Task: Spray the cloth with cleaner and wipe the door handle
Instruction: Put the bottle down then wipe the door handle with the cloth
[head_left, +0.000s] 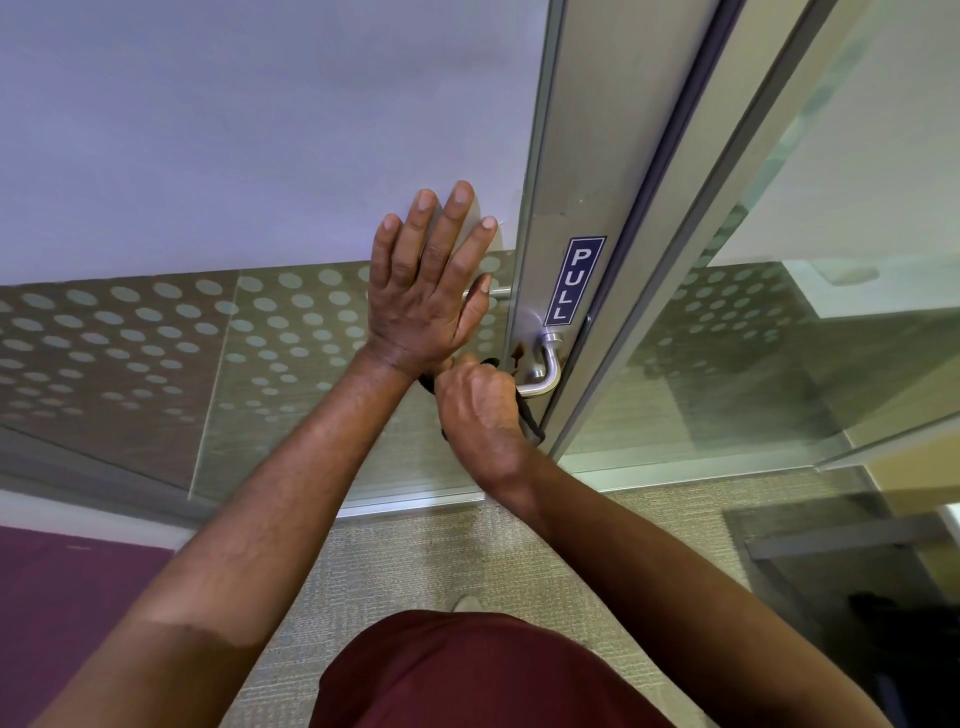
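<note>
The glass door (291, 156) is taking the left hand (426, 291), pressing flat with fingers spread. The right hand (480, 410) is gripping a dark cloth (530, 423), wrapping it around the metal handle (543, 371) under the PULL sticker (575, 280).

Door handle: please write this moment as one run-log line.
stage: wiping | right hand: grips dark cloth on door handle | left hand: flat on glass door

Head cam, single view: looks fwd/down, close on door handle (543, 371).
</note>
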